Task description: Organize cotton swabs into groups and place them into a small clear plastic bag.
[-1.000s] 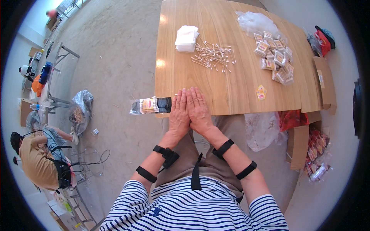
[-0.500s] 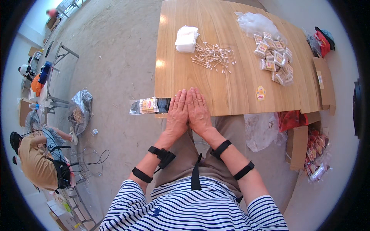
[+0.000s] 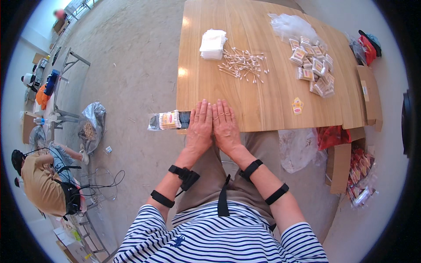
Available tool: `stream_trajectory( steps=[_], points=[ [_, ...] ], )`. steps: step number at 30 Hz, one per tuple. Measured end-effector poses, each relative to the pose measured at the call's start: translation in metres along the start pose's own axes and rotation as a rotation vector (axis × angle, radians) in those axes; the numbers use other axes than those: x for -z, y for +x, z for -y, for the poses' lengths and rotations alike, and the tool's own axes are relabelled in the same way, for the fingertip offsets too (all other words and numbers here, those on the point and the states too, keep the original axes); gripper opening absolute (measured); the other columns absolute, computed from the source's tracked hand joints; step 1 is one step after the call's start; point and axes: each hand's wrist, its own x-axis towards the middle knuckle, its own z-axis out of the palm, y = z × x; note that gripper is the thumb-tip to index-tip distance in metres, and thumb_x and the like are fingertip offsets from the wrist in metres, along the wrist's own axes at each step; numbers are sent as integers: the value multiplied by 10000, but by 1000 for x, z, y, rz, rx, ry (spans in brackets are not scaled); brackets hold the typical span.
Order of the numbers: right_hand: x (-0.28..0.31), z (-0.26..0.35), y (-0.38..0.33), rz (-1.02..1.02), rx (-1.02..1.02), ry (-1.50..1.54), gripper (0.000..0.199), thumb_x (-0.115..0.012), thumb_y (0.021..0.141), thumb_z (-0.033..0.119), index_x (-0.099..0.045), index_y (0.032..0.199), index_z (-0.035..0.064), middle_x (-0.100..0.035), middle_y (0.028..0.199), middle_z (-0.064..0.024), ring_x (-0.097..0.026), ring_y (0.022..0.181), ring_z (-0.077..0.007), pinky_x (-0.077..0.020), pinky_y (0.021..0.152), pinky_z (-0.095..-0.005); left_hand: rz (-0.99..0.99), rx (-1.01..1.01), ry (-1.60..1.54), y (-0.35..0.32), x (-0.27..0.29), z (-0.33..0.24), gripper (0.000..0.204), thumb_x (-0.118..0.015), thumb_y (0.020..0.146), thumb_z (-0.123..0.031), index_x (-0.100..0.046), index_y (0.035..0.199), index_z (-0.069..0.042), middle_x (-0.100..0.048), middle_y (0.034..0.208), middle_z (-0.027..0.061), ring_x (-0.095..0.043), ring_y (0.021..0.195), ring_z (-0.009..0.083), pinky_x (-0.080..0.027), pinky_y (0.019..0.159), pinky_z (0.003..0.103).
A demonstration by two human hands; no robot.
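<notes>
Resting left hand (image 3: 200, 129) and right hand (image 3: 226, 129) flat and straight-fingered at near edge of table (image 3: 272, 105), gripping nothing visible; might drop cotton-swab pack (image 3: 169, 120), jutting past table's left edge, by bumping black strip (image 3: 185, 118) leftward

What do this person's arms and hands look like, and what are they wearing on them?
The left hand and right hand are bare, without gloves. Each forearm wears two black bands, one near the wrist and one higher up; the left wrist band carries a boxy black unit. The short sleeves are white with dark stripes.
</notes>
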Motion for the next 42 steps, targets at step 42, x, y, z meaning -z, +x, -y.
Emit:
stream_trajectory(
  steps=[42],
  points=[
    [2,-4,5,16,-14,27,650,-534,896,107,-336,1503,-16,-280,1593,-221,-238,1504,-370,-185,1232,-484,-174,202,-1021,2,17,11,666,-612,836,-57,-410,1460,61,-382,1556,202,-336,1470,310,-239,1208,394]
  ],
)
